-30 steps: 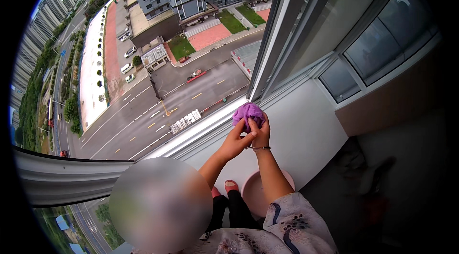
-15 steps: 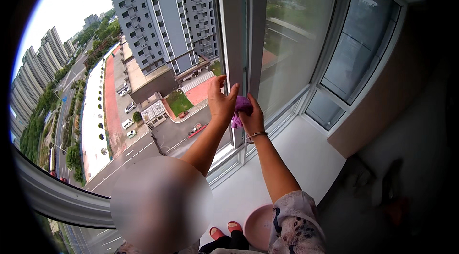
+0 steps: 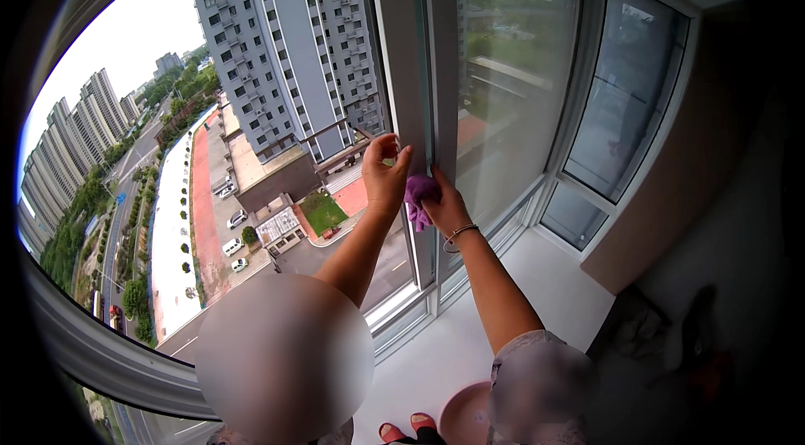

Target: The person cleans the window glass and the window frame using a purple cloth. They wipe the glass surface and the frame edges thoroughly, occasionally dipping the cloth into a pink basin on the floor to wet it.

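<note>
A crumpled purple cloth (image 3: 422,192) is in my right hand (image 3: 449,207), pressed against the upright window frame (image 3: 404,68). A thin bracelet (image 3: 459,234) circles that wrist. To its left, my left hand (image 3: 386,178) is raised beside the same frame, in front of the outdoor view. Its fingers are curved, with the thumb held apart from them and nothing visible between. Whether the left fingertips touch the frame I cannot tell.
Right of the frame stands a glass pane (image 3: 516,85), then a narrower window (image 3: 627,85). Below is a white ledge or floor (image 3: 419,369) with a pink basin (image 3: 466,416) near my red slippers (image 3: 422,421). A curved rail (image 3: 126,361) runs along the lower left.
The view has tilted, so the buildings, basin and slippers sit lower in the picture. Both hands remain by the frame, the right one still gripping the purple cloth.
</note>
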A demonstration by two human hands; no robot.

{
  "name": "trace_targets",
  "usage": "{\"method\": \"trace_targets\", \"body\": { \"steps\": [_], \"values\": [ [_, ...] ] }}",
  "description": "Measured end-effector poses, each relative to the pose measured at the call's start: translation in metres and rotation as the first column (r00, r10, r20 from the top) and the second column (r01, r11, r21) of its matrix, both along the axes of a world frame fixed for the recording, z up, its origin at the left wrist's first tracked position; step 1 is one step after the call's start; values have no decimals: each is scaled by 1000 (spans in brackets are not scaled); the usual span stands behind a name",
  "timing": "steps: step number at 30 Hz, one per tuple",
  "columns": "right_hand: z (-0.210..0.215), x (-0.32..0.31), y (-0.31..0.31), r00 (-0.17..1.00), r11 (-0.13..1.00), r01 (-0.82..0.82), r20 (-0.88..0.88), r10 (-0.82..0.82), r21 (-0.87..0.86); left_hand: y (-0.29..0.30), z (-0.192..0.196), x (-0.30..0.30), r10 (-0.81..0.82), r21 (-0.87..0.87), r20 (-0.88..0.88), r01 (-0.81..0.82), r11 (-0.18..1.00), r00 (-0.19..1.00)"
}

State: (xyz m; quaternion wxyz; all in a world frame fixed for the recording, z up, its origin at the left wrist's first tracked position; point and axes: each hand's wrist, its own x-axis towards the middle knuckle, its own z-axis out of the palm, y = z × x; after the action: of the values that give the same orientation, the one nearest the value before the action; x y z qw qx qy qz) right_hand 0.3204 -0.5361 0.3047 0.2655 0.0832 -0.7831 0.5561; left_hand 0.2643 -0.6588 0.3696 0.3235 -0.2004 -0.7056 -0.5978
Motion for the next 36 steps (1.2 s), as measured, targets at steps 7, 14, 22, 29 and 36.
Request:
{"method": "trace_targets", "body": {
  "steps": [7,14,22,29,36],
  "values": [
    [-9,-3,-3,997,960,69,4,-73,272,-52,74,-44,-247,-3,176,251,968,953],
    [-5,-18,-21,979,951,148,97,-180,270,-105,63,-25,-418,23,442,455,890,794],
    [16,-35,-17,977,960,205,16,-212,189,-322,-118,113,-176,310,650,-46,950,739],
    [19,-30,-16,959,950,282,-23,-281,132,-465,-110,191,216,69,641,-336,939,736],
    [6,-22,-43,957,945,286,-96,-273,162,-294,-68,128,-277,218,470,194,957,838]
  ]
}}
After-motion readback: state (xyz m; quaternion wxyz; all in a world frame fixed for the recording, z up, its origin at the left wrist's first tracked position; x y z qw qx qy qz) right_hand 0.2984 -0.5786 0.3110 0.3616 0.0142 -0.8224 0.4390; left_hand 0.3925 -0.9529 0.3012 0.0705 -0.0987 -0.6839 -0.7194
